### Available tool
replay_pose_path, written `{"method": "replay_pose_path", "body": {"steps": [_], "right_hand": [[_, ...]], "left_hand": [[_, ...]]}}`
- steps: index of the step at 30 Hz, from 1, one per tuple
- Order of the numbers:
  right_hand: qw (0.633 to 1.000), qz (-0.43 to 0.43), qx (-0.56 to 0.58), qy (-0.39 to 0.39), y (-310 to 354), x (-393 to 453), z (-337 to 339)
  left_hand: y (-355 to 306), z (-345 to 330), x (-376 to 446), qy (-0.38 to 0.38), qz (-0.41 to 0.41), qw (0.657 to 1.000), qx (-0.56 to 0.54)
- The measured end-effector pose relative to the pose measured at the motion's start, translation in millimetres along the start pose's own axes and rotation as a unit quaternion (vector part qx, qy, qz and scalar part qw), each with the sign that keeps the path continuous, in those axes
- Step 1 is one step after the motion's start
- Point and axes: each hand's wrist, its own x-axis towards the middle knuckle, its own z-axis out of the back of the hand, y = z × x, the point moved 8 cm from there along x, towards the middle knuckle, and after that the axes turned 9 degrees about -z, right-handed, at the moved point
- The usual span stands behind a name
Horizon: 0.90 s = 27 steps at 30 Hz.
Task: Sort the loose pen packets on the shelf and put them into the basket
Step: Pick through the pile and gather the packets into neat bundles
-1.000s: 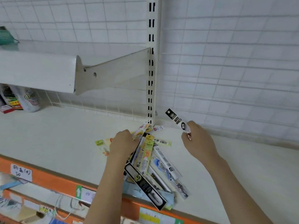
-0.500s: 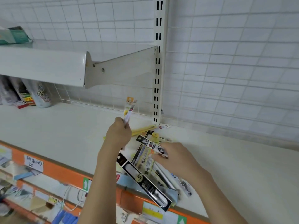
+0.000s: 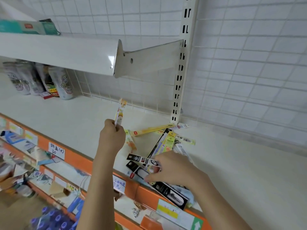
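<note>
White painted metal makes up the shelf (image 3: 69, 123), and its front lip is orange with handwritten price tags, two of them readable as tags from here. The person's left hand (image 3: 112, 136) is raised above the shelf, fingers curled tight round the lower end of one narrow yellow-and-white pen packet (image 3: 120, 112), which stands nearly upright out of the fist. The right hand (image 3: 174, 168) is lower, near the front edge, pinching one black-and-white packet (image 3: 142, 160) that lies almost level, pointing left; its fingertips also reach down onto the heap below.

That heap of loose packets (image 3: 167, 143) lies on the shelf between the upright post (image 3: 182, 63) and the orange lip. I can pick out about a dozen, overlapping too much for a sure count: one long yellow packet (image 3: 152, 131) at the back near the post's foot, one large black packet (image 3: 167, 191) hanging over the front edge, several yellow-green and white ones between.

At the far left of the shelf stand three or four cans (image 3: 64, 83), blurred. One teal box (image 3: 28, 28) lies on the upper shelf (image 3: 66, 52).
</note>
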Motion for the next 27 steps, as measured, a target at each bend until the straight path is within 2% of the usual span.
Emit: {"method": "replay_pose_path", "body": {"steps": [4, 9, 17, 20, 23, 27], "right_hand": [[1.000, 0.001, 0.031, 0.005, -4.8, 4.6, 2.1], [0.992, -0.059, 0.103, -0.029, -40.5, 4.9, 22.7], [0.957, -0.173, 0.163, -0.169, -97.6, 0.7, 53.0], [0.944, -0.195, 0.175, -0.202, -100.7, -2.1, 55.6], [0.946, -0.204, 0.160, -0.194, -96.6, 0.1, 51.8], [0.956, -0.205, 0.146, -0.152, -90.6, 15.2, 38.6]], "left_hand": [[9.7, -2.9, -7.0, 0.019, 0.019, 0.999, 0.028], [19.4, -7.7, -8.8, 0.030, 0.033, 0.997, 0.060], [33.3, -40.6, -21.5, 0.123, 0.088, 0.968, 0.201], [34.5, -46.0, -17.1, 0.128, 0.078, 0.969, 0.197], [36.0, -39.6, -9.9, 0.116, 0.065, 0.978, 0.160], [28.0, -16.1, 0.0, 0.076, 0.041, 0.979, 0.186]]}}
